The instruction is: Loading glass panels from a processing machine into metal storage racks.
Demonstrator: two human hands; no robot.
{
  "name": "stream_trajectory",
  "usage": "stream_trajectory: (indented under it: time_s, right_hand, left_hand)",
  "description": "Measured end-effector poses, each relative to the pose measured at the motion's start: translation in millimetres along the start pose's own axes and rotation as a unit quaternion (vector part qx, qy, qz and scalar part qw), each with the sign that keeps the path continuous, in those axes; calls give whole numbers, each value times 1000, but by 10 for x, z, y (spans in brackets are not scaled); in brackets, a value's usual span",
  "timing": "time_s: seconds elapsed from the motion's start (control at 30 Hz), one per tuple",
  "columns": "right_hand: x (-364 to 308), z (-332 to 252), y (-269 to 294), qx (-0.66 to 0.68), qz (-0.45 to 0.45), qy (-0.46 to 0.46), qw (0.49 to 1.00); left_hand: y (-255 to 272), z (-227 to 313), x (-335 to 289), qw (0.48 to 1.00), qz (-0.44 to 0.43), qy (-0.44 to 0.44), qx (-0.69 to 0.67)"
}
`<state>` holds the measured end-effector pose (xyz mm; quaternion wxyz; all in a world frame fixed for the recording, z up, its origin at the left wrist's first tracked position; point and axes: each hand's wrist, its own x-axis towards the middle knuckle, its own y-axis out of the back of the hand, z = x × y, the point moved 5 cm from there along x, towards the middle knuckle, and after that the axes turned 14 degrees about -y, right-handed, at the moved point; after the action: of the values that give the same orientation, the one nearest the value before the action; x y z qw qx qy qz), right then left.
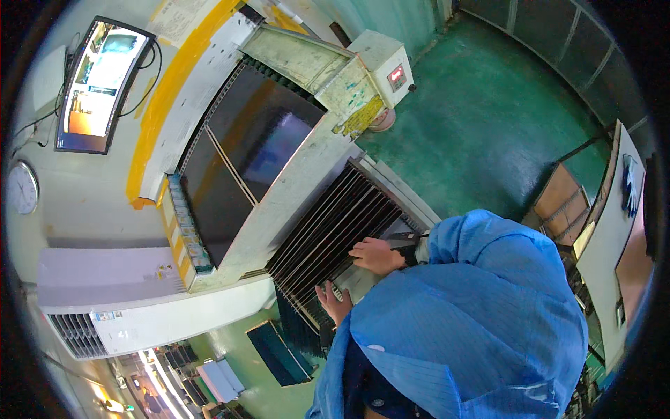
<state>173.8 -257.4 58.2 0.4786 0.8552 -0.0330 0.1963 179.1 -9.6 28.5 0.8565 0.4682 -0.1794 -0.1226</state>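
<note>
A rack of dark upright panels [328, 220] stands in front of me, its thin edges lined up in rows. My right hand [377, 256] lies over the panel edges at the rack's near side, fingers reaching out loosely and tips touching them. Lower left, my left hand [335, 304] is beside the rack's near left corner, thumb and fingers apart. Between the hands shows a pale flat surface [358, 281]. No held object can be made out in either hand. Blue sleeves [453, 237] cover my arms.
Beyond the rack is a machine bed [244, 153] with dark glossy panels and a pale frame [286, 183]. A control box [387, 63] stands at its far right end. A monitor [105, 84] hangs at left above a white cabinet [160, 328]. Cardboard [560, 202] stands at right.
</note>
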Motion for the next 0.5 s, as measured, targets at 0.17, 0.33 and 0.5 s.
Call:
stream_trajectory:
  time_s: [0.17,0.33,0.5]
  right_hand:
    - [145,-48,-34,-5,55,26,998]
    - [159,-69,24,8,35,45,998]
    - [126,-57,-234,-33,46,50,997]
  left_hand:
    - [6,-17,-46,999,-14,16,-39]
    - [29,-45,-67,999,-29,-29,2]
    - [36,-4,-62,999,-35,-15,5]
